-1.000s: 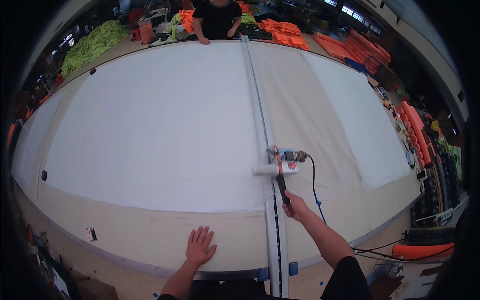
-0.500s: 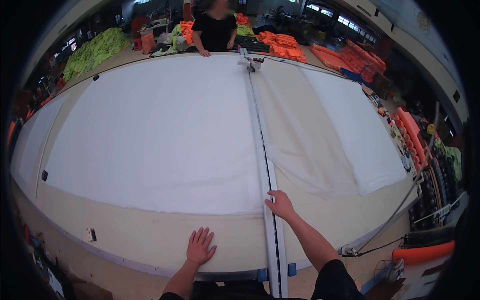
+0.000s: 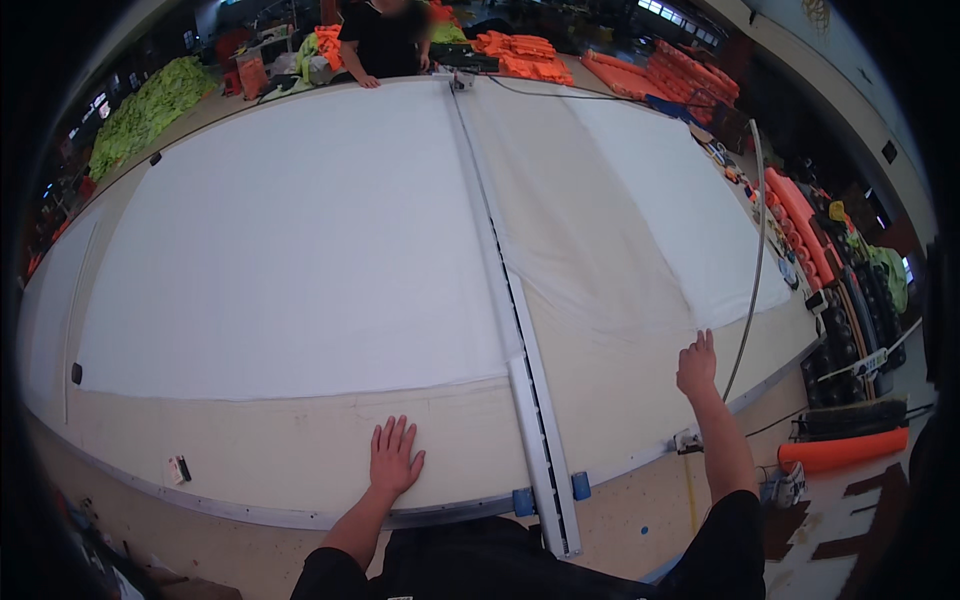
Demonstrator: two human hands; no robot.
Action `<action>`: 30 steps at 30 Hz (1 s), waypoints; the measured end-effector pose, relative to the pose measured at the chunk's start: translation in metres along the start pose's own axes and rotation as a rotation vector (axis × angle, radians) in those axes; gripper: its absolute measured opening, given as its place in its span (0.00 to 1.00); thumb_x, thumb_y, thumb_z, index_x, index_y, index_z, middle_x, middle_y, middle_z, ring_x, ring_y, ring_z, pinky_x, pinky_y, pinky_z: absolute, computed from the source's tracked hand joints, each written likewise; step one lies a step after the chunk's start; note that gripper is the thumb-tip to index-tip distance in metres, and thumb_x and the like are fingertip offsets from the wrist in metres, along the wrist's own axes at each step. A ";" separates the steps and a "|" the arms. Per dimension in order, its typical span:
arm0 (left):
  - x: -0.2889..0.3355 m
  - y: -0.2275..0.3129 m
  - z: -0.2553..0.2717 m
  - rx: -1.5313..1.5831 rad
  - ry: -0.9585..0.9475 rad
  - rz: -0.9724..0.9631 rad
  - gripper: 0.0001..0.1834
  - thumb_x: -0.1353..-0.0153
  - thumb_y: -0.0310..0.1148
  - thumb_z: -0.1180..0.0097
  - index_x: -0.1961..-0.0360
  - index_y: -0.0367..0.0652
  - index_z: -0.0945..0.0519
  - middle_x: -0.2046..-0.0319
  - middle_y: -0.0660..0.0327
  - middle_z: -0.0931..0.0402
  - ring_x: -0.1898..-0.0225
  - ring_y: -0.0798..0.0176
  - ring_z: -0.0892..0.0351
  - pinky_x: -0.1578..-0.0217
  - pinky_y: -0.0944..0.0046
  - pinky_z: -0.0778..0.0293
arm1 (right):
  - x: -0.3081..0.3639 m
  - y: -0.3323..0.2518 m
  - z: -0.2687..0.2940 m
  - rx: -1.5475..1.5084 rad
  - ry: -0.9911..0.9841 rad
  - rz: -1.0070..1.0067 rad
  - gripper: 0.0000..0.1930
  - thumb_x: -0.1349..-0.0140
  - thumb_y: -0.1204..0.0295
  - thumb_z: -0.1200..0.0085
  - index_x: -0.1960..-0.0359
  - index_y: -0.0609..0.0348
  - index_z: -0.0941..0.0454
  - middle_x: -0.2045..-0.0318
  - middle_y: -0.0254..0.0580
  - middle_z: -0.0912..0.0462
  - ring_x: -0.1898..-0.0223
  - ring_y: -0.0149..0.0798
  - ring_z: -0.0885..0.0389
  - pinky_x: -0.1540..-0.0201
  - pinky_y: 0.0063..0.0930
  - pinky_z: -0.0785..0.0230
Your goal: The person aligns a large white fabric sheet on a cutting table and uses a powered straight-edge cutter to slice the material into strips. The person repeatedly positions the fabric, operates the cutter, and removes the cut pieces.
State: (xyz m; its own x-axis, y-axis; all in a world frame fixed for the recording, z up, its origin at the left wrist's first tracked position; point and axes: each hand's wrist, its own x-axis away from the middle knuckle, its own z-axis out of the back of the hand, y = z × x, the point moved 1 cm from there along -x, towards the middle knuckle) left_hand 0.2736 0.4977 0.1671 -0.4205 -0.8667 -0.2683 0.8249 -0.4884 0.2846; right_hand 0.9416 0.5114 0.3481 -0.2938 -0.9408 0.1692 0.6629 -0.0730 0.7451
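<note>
A white fabric sheet (image 3: 300,250) covers much of the large table. A long metal rail (image 3: 536,440) crosses it from the near edge to the far side. On the bare tabletop, left of the rail, my left hand (image 3: 396,458) lies flat with fingers spread. My right hand (image 3: 697,366) reaches out to the right, at the near edge of a second white fabric piece (image 3: 660,180). Two of its fingers are stretched out, their tips by the fabric's edge; the others look bent. Between this piece and the rail lies a thin, sheer stretch of fabric (image 3: 580,210).
A small carriage (image 3: 461,82) sits at the rail's far end, near a person in black (image 3: 385,40). Black weights (image 3: 77,373) mark the sheet's left edge. A lighter-like item (image 3: 180,469) lies near left. A thin pole (image 3: 757,230) rises at right; orange and green fabric heaps stand beyond.
My right hand has left the rail and moved right to the other fabric's edge. My left hand stays flat on the table. The view has shifted, and the far carriage looks different.
</note>
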 end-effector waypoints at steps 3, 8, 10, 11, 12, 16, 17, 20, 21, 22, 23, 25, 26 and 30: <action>-0.022 0.019 0.008 0.064 0.016 -0.014 0.33 0.36 0.43 0.36 0.31 0.44 0.24 0.26 0.51 0.34 0.24 0.44 0.40 0.24 0.37 0.47 | 0.045 0.041 -0.011 0.226 -0.355 -0.071 0.22 0.32 0.58 0.46 0.43 0.57 0.14 0.35 0.54 0.19 0.22 0.54 0.36 0.16 0.59 0.71; -0.131 0.071 -0.020 0.211 0.046 -0.162 0.33 0.37 0.41 0.35 0.32 0.41 0.25 0.27 0.51 0.34 0.25 0.44 0.38 0.26 0.38 0.44 | 0.128 0.082 -0.047 0.269 -0.266 -0.142 0.21 0.29 0.59 0.48 0.44 0.56 0.13 0.35 0.51 0.19 0.23 0.53 0.37 0.16 0.60 0.70; -0.163 0.081 -0.043 0.210 0.009 -0.160 0.33 0.37 0.40 0.36 0.32 0.39 0.25 0.28 0.51 0.33 0.27 0.44 0.37 0.28 0.40 0.41 | 0.139 0.076 -0.030 0.236 -0.287 -0.151 0.23 0.31 0.57 0.45 0.43 0.56 0.14 0.34 0.51 0.21 0.23 0.53 0.37 0.16 0.59 0.69; -0.175 0.086 -0.054 0.216 -0.014 -0.159 0.33 0.37 0.40 0.36 0.32 0.39 0.25 0.28 0.51 0.33 0.28 0.45 0.37 0.29 0.41 0.40 | 0.148 0.077 -0.027 0.203 -0.296 -0.169 0.24 0.33 0.55 0.43 0.42 0.56 0.14 0.34 0.51 0.21 0.24 0.53 0.37 0.16 0.59 0.69; -0.184 0.091 -0.063 0.220 -0.035 -0.156 0.33 0.37 0.40 0.36 0.33 0.38 0.25 0.28 0.51 0.33 0.28 0.46 0.36 0.30 0.42 0.40 | 0.155 0.078 -0.024 0.169 -0.302 -0.186 0.25 0.34 0.54 0.42 0.41 0.55 0.15 0.35 0.51 0.21 0.24 0.54 0.37 0.16 0.58 0.68; -0.196 0.103 -0.088 0.283 -0.065 -0.151 0.35 0.41 0.39 0.33 0.34 0.35 0.24 0.30 0.49 0.30 0.31 0.47 0.32 0.31 0.42 0.38 | 0.178 0.081 -0.018 0.082 -0.368 -0.245 0.30 0.38 0.50 0.38 0.39 0.55 0.16 0.36 0.51 0.20 0.24 0.54 0.39 0.17 0.57 0.67; -0.194 0.104 -0.089 0.276 -0.076 -0.156 0.36 0.41 0.39 0.33 0.33 0.35 0.25 0.31 0.49 0.30 0.30 0.47 0.33 0.29 0.41 0.40 | 0.181 0.078 -0.014 0.093 -0.425 -0.258 0.31 0.38 0.49 0.38 0.39 0.55 0.16 0.36 0.51 0.20 0.25 0.54 0.36 0.18 0.58 0.62; -0.183 0.107 -0.085 0.305 -0.083 -0.184 0.35 0.39 0.40 0.34 0.32 0.36 0.26 0.30 0.49 0.30 0.28 0.46 0.34 0.26 0.39 0.43 | 0.186 0.074 -0.015 0.110 -0.658 -0.335 0.33 0.40 0.46 0.36 0.38 0.54 0.16 0.36 0.48 0.19 0.29 0.53 0.28 0.23 0.61 0.48; -0.181 0.107 -0.084 0.319 -0.088 -0.184 0.35 0.38 0.40 0.35 0.32 0.36 0.26 0.30 0.49 0.31 0.27 0.46 0.35 0.25 0.39 0.44 | 0.184 0.074 -0.024 0.099 -0.773 -0.380 0.34 0.42 0.46 0.35 0.38 0.51 0.16 0.36 0.46 0.18 0.30 0.53 0.26 0.25 0.63 0.44; -0.178 0.104 -0.081 0.327 -0.091 -0.174 0.35 0.38 0.40 0.36 0.32 0.36 0.26 0.29 0.49 0.31 0.27 0.46 0.36 0.24 0.38 0.45 | 0.175 0.077 -0.030 0.088 -0.881 -0.416 0.35 0.44 0.45 0.33 0.37 0.49 0.15 0.36 0.44 0.17 0.32 0.53 0.23 0.26 0.65 0.40; -0.175 0.101 -0.081 0.340 -0.100 -0.166 0.34 0.37 0.40 0.36 0.32 0.36 0.26 0.29 0.49 0.31 0.26 0.46 0.37 0.23 0.38 0.46 | 0.166 0.071 -0.023 0.053 -0.934 -0.406 0.36 0.44 0.43 0.33 0.37 0.47 0.16 0.35 0.43 0.17 0.34 0.53 0.20 0.32 0.66 0.34; -0.172 0.089 -0.072 0.311 -0.104 -0.149 0.34 0.36 0.40 0.37 0.31 0.36 0.26 0.28 0.49 0.32 0.25 0.45 0.38 0.23 0.38 0.47 | 0.133 0.046 -0.010 -0.085 -0.896 -0.290 0.32 0.44 0.45 0.34 0.39 0.45 0.14 0.39 0.39 0.14 0.37 0.50 0.17 0.40 0.62 0.27; -0.171 0.088 -0.072 0.315 -0.118 -0.161 0.34 0.35 0.40 0.37 0.31 0.36 0.26 0.28 0.49 0.32 0.24 0.45 0.38 0.23 0.38 0.48 | 0.123 0.026 0.002 -0.215 -0.820 -0.230 0.33 0.43 0.44 0.34 0.39 0.49 0.14 0.40 0.43 0.14 0.38 0.51 0.16 0.40 0.60 0.26; -0.173 0.072 -0.066 0.258 -0.137 -0.162 0.34 0.35 0.40 0.38 0.31 0.35 0.27 0.27 0.48 0.33 0.23 0.45 0.39 0.22 0.38 0.49 | 0.005 -0.126 0.129 -1.154 -0.201 -0.070 0.38 0.40 0.40 0.35 0.41 0.63 0.16 0.47 0.56 0.12 0.43 0.55 0.13 0.40 0.49 0.23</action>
State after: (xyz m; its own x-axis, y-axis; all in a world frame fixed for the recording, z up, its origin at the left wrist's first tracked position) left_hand 0.4302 0.6190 0.1732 -0.6002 -0.7724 -0.2076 0.6274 -0.6157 0.4767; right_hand 0.7675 0.5585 0.3388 -0.3895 -0.8612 0.3265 0.8421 -0.4765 -0.2524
